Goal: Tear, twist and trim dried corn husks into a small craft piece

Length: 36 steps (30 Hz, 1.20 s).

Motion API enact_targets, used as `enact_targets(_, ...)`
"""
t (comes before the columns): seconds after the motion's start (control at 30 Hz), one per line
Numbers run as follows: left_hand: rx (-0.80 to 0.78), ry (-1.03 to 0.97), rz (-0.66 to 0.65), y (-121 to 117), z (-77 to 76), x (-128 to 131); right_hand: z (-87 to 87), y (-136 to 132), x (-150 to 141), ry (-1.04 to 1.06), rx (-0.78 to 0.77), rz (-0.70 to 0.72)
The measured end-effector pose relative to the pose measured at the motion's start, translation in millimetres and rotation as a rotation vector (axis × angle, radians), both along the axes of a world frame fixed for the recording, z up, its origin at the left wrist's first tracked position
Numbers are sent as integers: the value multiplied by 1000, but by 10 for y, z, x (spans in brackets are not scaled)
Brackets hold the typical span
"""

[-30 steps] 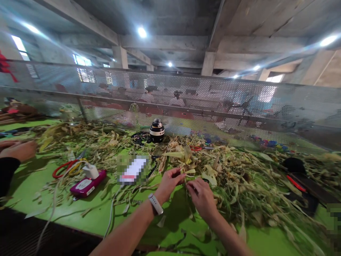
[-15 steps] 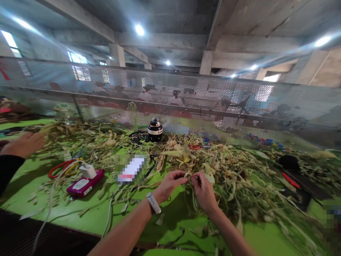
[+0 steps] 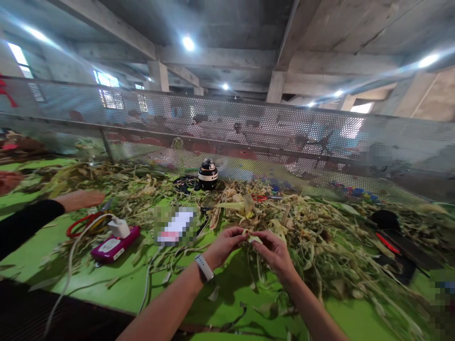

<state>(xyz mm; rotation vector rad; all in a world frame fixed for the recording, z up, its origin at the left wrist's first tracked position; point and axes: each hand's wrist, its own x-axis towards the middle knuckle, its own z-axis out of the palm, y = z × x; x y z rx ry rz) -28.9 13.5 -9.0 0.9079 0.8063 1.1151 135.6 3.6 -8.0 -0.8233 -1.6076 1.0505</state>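
Head view: holds a small pale strip point(image 3: 254, 239) between the fingertips of the left hand point(image 3: 225, 245) and the right hand point(image 3: 274, 251), raised just in front of a heap of dried leaves point(image 3: 320, 246) and over the green surface point(image 3: 199, 303). Keeps both hands narrow, thumbs drawn toward forefingers, fingertips close to meeting. Shows more of the strip than half a second ago, now bent and bright beside the right thumb, against barely a sliver then. Has turned the right hand flatter, pointing across toward the left one, after standing steeper. Has hardly shifted the left hand. Cannot tell one folded piece from two, nor a knot from a crease, at this size. Suggests, as a judgement, close finger-work carrying on with the same piece, with nothing set down and nothing fresh picked up. Note also, well off to the left, a co-worker's hand point(image 3: 81, 200), stretched much farther in than before, low and near the red-handled scissors point(image 3: 83, 218). Seems to have no bearing on the strip. Leaves the blurred-out phone point(image 3: 177, 226), the purple block point(image 3: 115, 245) and the black jar point(image 3: 208, 175) where previously seen on the surface.
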Motion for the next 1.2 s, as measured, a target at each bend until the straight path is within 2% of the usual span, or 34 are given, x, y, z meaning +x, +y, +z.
enact_targets(0.2, 4, 34, -47, -37, 25, 36, -11, 21, -9, -82, 232, -177)
enact_targets(0.4, 145, 77, 11, 7, 0, 79, -52, 5, -32, -112, -11, -141)
enact_targets(0.53, 220, 163, 51, 24, -63, 99, -89, 29, -55, -16, -89, -218)
enact_targets(0.7, 323, 302, 111, 20, -115, 81, -99, 43, -56, -14, -71, -217)
enact_targets(0.9, 372, 354, 143, 25, -152, 69, -84, 31, -61, -121, 17, -181)
enact_targets(1.2, 472, 472, 149, -38, -102, 84, -104, 61, -69, 34, -139, -177)
